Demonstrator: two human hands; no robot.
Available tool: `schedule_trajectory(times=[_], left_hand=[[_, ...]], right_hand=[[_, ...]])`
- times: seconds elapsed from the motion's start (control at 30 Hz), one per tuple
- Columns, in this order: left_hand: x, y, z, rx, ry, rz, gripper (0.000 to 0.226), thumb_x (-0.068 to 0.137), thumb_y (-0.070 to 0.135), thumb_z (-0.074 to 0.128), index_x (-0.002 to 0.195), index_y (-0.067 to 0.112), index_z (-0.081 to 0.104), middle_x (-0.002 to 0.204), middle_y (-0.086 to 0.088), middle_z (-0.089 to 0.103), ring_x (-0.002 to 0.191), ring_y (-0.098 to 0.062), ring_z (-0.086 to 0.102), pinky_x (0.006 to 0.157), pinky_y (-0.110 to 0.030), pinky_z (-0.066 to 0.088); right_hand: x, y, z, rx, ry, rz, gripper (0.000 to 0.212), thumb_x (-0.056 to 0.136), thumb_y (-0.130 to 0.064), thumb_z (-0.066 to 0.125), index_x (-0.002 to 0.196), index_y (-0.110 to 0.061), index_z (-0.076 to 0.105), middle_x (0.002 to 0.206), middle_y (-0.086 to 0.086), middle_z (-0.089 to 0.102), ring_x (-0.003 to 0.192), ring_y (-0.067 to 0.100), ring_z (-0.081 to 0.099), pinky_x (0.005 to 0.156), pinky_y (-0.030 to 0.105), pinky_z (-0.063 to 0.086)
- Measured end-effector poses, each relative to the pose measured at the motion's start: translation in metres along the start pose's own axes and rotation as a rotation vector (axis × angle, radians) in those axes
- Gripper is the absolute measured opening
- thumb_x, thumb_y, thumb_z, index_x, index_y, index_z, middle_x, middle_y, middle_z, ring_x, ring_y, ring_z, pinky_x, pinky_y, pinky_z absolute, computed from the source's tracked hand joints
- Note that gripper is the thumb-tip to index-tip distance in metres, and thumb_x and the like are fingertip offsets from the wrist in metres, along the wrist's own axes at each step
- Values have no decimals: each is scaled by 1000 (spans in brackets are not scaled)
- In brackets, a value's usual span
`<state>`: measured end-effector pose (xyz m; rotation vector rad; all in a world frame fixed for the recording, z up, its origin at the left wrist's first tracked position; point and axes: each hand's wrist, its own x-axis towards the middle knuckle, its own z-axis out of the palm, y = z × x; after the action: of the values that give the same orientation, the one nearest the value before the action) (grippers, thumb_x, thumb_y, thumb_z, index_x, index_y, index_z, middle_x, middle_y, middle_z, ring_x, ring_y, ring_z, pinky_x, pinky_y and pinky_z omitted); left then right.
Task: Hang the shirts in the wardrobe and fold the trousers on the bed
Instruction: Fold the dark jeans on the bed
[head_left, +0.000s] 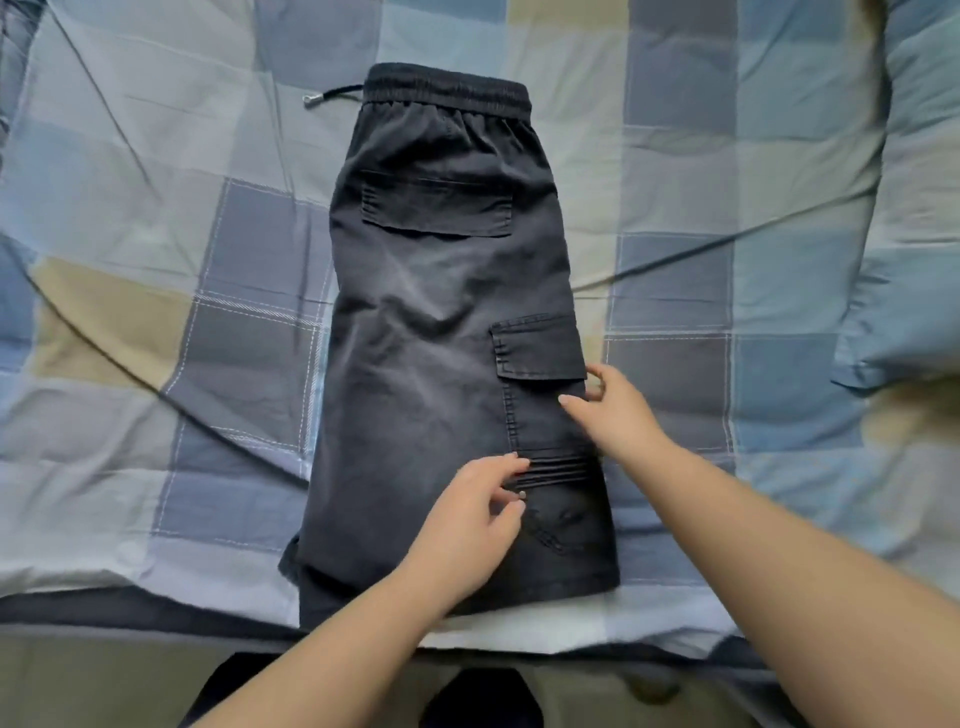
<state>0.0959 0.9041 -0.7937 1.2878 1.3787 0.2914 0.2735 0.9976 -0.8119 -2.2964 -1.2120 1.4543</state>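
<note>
— What are the hands doing?
— The left hand rests loosely curled on the lower leg of the trousers, gripping nothing; the right hand hovers at the side pocket, fingers relaxed and empty.
— And the trousers?
— Flat on the checked bedcover, folded lengthwise, waistband far away (its cord trails left).
— The next fold?
— Probably hem up toward the waistband; the person should smooth creases first and keep the edges aligned

Soft, even daylight is falling across the checked blue and beige quilt, casting faint shadows in its creases; edges toward nine and three o'clock are bowing and blurring slightly.
</note>
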Motion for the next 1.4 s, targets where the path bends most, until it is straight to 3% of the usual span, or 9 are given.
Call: schedule_trajectory(times=[0.13, 0.23, 0.37, 0.53, 0.73, 0.83, 0.97, 1.17, 1.4], left_hand=[[-43, -52, -37, -113, 454, -261, 30, 89, 5, 60, 104, 31, 61, 109, 3, 64, 94, -1, 62, 82, -8, 43], [-76, -87, -55, -116, 583, -465, 30, 87, 5, 63, 115, 15, 59, 114, -7, 62, 105, -21, 59, 91, -28, 43], [-100, -107, -56, -164, 547, -636, 38, 85, 16, 71, 119, 9, 56, 112, -6, 61, 109, -25, 58, 95, -38, 45], [-102, -105, -56, -458, 254, -660, 15, 90, 26, 65, 102, 17, 68, 99, 0, 74, 96, -18, 68, 86, -38, 52], [-84, -101, -74, -189, 512, -505, 14, 87, 8, 60, 80, 18, 67, 101, -6, 67, 103, -22, 58, 84, -33, 48], [-79, -104, -83, -107, 382, -484, 15, 87, 19, 66, 87, 5, 69, 107, -15, 66, 105, -24, 61, 88, -35, 48], [-69, -98, -88, -160, 210, -503, 11, 85, 31, 70, 80, 21, 73, 80, 8, 74, 81, -11, 66, 73, -27, 50], [-74, -110, -95, -223, 476, -496, 41, 95, 37, 55, 81, -1, 63, 80, -10, 67, 75, -18, 56, 74, -43, 49], [-94, -134, -83, -352, 327, -603, 17, 88, 37, 65, 81, 23, 70, 78, 12, 73, 81, -13, 65, 69, -33, 49]], right_hand=[[-42, 50, 10, -8, -25, 60, 12, 88, -23, 65, 97, -17, 60, 88, -4, 61, 83, 16, 56, 61, 17, 33], [-63, 76, 18, 52, -71, 134, 10, 91, -23, 61, 92, -14, 64, 92, 2, 69, 87, 20, 62, 71, 26, 46], [-81, 91, 27, 83, -160, 195, 20, 93, -29, 57, 106, -18, 67, 102, 0, 69, 99, 22, 63, 90, 36, 50], [-89, 97, 36, 205, -241, 296, 33, 94, -40, 53, 117, -19, 64, 112, 1, 68, 104, 24, 63, 97, 42, 48], [-95, 102, 49, 44, 69, 66, 33, 95, -33, 52, 119, -14, 64, 128, 3, 51, 121, 20, 48, 97, 26, 34], [-93, 105, 52, 215, -43, 243, 25, 87, -48, 58, 98, -29, 69, 114, -2, 65, 104, 18, 61, 92, 33, 45], [-91, 104, 54, 384, -265, 391, 69, 56, -70, 65, 105, -22, 70, 106, -4, 72, 103, 21, 66, 100, 43, 46], [-99, 111, 48, 312, -43, 297, 35, 83, -55, 60, 82, -22, 71, 88, -5, 74, 83, 13, 68, 74, 30, 52], [-111, 115, 64, 68, -69, 243, 46, 90, -47, 55, 85, -4, 67, 88, 10, 69, 82, 21, 63, 62, 28, 40]])
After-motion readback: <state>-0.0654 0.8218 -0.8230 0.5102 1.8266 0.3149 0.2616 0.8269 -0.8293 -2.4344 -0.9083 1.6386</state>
